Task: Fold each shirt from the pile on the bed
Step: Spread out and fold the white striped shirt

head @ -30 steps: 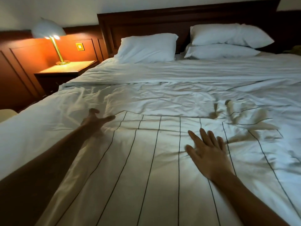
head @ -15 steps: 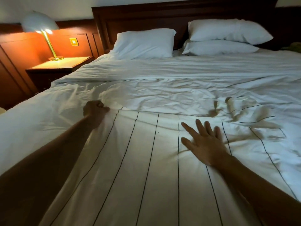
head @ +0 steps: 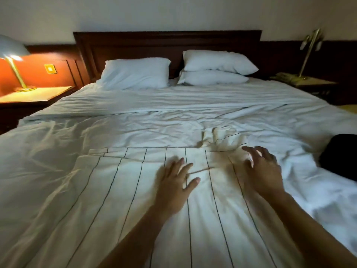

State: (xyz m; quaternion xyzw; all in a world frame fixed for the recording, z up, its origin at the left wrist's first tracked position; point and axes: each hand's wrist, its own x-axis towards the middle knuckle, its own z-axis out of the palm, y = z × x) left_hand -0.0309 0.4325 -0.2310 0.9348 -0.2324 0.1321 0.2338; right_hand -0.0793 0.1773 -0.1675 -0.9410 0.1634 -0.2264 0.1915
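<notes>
As a striped shirt [head: 119, 200] lies flat on the bed [head: 58, 151] at six o'clock, the left hand [head: 174, 185] presses it, fingers spread. The right hand [head: 263, 171], loose-fingered, meets the bunched one o'clock sleeve [head: 222, 138]; dragging it could crease the shirt.

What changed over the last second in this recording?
The left hand gripped the left edge of the white black-striped shirt, let go, and now lies flat mid-shirt; that edge shows a folded layer. The right hand shifted right toward the crumpled sleeve. The white pillows are unchanged.
</notes>
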